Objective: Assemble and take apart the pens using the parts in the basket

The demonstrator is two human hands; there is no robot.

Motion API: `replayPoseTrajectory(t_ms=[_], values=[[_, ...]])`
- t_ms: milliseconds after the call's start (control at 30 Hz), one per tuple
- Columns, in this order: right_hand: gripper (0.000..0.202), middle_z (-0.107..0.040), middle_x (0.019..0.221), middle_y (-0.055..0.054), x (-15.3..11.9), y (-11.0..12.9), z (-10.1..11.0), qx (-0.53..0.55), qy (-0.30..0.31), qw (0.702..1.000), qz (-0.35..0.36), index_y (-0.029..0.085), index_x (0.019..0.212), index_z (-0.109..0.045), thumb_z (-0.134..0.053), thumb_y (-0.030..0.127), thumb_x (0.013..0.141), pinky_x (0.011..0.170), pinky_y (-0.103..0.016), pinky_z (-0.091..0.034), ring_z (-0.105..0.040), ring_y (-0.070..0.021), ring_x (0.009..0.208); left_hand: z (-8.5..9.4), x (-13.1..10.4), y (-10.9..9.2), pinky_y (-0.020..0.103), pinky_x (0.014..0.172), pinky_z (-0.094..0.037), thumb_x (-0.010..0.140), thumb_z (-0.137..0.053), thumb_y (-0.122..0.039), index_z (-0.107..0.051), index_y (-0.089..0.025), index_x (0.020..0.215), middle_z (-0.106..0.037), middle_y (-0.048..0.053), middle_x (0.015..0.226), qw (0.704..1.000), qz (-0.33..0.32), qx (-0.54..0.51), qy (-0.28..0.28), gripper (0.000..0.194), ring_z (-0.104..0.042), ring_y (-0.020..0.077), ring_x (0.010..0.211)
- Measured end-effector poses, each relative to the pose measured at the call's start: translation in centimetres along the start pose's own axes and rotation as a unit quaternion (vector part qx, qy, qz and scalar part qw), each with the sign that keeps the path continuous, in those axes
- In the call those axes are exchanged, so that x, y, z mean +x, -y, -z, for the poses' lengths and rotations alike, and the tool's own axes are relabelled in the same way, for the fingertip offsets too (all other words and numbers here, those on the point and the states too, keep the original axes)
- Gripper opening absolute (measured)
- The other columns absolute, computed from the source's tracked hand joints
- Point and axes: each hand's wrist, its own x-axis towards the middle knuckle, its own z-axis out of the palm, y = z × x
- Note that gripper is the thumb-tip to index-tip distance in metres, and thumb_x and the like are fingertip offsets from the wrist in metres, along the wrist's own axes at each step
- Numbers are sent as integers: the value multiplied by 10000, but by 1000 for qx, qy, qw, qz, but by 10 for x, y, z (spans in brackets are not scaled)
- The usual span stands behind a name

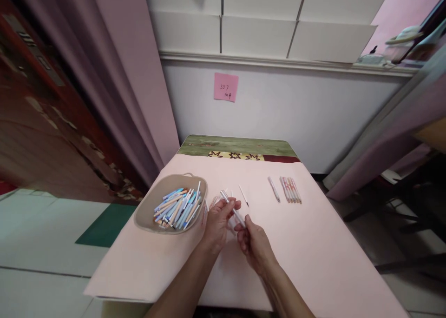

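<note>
Pale pink covers most of the desk [324, 257], with a green patterned strip [240, 146] showing at the far end. Both hands are over the middle of it, sharing one silvery-white pen [239, 216]. The left hand [216, 221] has the upper part pinched between thumb and fingers, and the right hand [257, 247] has its thumb and fingers closed on the lower end, so the thing's tilted between them, kinda diagonal.

Off to the left there's a beige basket [142, 215] with a messy heap of pens [179, 208] in it, mostly blue, white and tan. Just past the hands a thin white stick [243, 195] with a dark tip lies on the pink cover. Some clear-looking bits [213, 201] sit behind the left hand, too blurry for me to say what they are.

Over on the right, one lone pen [273, 189] lies just beside a neat row of pens [291, 190] with pinkish and orange markings. Pink sticky note [226, 87] on the wall too, with "357" handwritten on it.
</note>
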Motion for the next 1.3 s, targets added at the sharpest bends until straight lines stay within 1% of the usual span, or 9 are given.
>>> replayPoseTrajectory(t_ms=[267,500,600,767,900,1000,1100,1200,1300], values=[[353,-538,558,51,-2,6,0,-28,-63,987,143,162,759,-584,-826,376,617,466,-183,-349,-428,-58,474,-8,2,4,252,718,-508,676,-772,-241,-662,-129,890,-719,70,841,999,4,-44,-20,265,-664,144,763],[500,-507,467,24,-1,4,4,-52,-35,998,17,136,742,-599,-537,629,801,332,-190,-190,-364,-63,334,-8,1,7,260,720,-519,693,-763,-250,-657,-140,916,-723,78,908,999,18,-38,-17,271,-673,146,759],[399,-505,497,40,1,0,5,-42,-50,996,65,144,710,-582,-665,532,747,360,-181,-210,-360,-47,369,-6,1,6,265,748,-517,690,-764,-252,-658,-136,907,-722,84,906,999,9,-37,-20,269,-675,145,760],[334,-449,526,96,7,-4,15,-27,-73,986,147,198,768,-520,-786,349,635,434,-190,-305,-392,-61,426,-3,10,-3,276,711,-522,697,-746,-312,-641,-141,946,-715,85,917,997,-60,2,-44,320,-663,133,716],[289,-468,516,82,11,-3,33,-151,-114,970,155,207,756,-531,-740,376,651,411,-202,-286,-397,-84,424,4,19,-14,257,626,-502,748,-678,-373,-617,-152,985,-710,81,921,976,-165,127,-67,330,-647,137,690],[287,-542,535,38,10,3,40,-256,-153,940,166,189,744,-592,-698,446,673,416,-214,-299,-436,-106,447,10,21,-22,285,651,-494,802,-605,-377,-626,-175,1008,-708,63,864,919,-249,296,-76,290,-652,167,697],[337,-587,552,3,9,9,37,-296,-165,924,177,180,722,-628,-647,516,707,436,-227,-322,-468,-126,467,14,18,-24,314,667,-456,824,-571,-301,-642,-188,1003,-695,68,772,797,-287,525,-81,224,-653,218,713],[347,-595,554,-5,10,9,30,-287,-151,928,183,188,699,-642,-636,535,716,451,-233,-331,-477,-136,480,16,13,-19,334,663,-420,841,-537,-235,-634,-167,1000,-675,105,742,675,-242,693,-76,199,-649,268,737],[354,-590,547,-8,11,7,24,-270,-132,937,179,195,693,-655,-629,546,723,444,-234,-314,-463,-138,479,17,7,-13,340,697,-414,868,-503,-222,-609,-159,1002,-663,124,842,604,-207,767,-62,182,-637,272,801]])
